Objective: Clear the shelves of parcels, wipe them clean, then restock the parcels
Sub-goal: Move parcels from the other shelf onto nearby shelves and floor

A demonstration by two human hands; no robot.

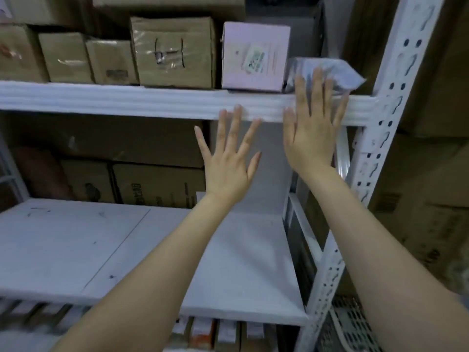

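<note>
"At the right end of the upper shelf (127, 100), which parcel is that?"

"A crinkled silvery bag (340, 72), between a smooth pink box (253, 57) and the perforated white post (380, 128). It sits close behind the shelf's ribbed front edge."

"And the hands?"

"Both are flat with the fingers spread, gripping nothing. The right hand (312, 133) is raised in front of the bag with its fingertips across it. Whether they touch it, I cannot tell. The left hand (228, 161) is lower, fingertips at the shelf edge."

"What about room to move?"

"To the left, taped brown cardboard boxes (172, 52) stand side by side along the upper shelf. Both forearms reach over the lower shelf (76, 250), a flat white board with dark scuffs and cartons (157, 184) behind it. Small boxes (225, 334) line the level beneath. A white mesh basket (350, 326) sits beside the post's foot."
</note>
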